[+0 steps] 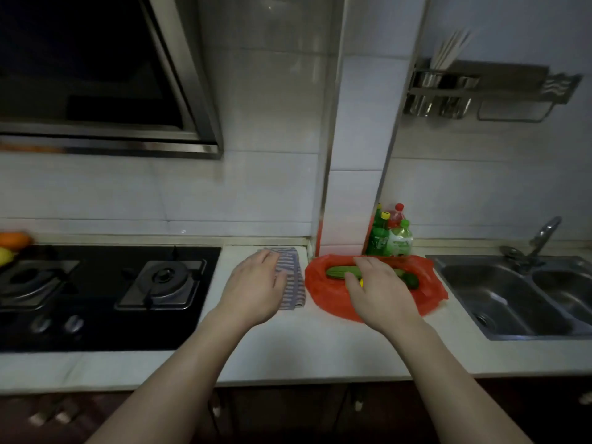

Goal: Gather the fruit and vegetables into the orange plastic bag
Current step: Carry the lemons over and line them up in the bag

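Observation:
The orange plastic bag (333, 294) lies flat on the white counter between the stove and the sink. A green cucumber (341, 271) rests on it, with a dark green vegetable (411, 280) at its right end. My right hand (379, 291) hovers over the bag with fingers spread above the cucumber; a small yellow thing (361, 282) peeks out beneath it. My left hand (254, 288) lies flat over the striped cloth (293, 280), fingers straight. At the far left edge sit an orange fruit (14, 240) and a yellow fruit (4, 255).
A black gas stove (105, 293) with two burners fills the left side under a range hood. A steel double sink (519, 299) with a tap is at the right. Several bottles (389, 237) stand in the wall corner behind the bag. A utensil rack hangs on the wall.

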A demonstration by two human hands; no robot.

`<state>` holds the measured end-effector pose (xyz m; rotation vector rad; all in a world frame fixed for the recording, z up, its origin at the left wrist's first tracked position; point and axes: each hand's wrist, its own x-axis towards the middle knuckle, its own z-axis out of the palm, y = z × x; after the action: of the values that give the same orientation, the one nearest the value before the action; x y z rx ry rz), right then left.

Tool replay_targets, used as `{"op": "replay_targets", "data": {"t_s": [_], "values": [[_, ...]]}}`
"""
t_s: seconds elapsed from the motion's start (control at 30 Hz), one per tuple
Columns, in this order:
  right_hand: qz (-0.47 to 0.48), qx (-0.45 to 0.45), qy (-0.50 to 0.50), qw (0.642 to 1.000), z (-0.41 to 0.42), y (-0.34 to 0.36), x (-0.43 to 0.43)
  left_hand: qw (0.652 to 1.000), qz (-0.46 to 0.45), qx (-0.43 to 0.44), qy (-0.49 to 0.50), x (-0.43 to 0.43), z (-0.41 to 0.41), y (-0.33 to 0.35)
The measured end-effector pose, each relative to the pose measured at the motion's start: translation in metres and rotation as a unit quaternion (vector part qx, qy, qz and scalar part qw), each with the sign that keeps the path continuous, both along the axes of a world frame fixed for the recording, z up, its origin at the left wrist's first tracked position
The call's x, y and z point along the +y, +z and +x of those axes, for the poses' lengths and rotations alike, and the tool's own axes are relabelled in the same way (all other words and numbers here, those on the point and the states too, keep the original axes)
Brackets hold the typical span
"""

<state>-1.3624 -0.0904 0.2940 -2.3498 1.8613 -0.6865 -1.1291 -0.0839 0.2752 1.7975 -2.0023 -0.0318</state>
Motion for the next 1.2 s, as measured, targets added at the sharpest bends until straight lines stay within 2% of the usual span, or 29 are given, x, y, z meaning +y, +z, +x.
{"op": "replay_targets", "data": {"t_s": [0.5,0.7,1.2], "values": [[0.015,-0.012,0.107,0.994,0.254,-0.008,0.066,0.993,0.002,-0.002,0.121,0.121,0.247,0.01],[0.016,-0.001,0.167,0.986,0.337,-0.013,0.088,0.987,0.007,0.005,0.161,0.161,0.318,0.005],[0.011,0.03,0.278,0.96,0.533,-0.028,0.041,0.971,0.014,-0.006,0.24,0.156,0.495,-0.008]]}}
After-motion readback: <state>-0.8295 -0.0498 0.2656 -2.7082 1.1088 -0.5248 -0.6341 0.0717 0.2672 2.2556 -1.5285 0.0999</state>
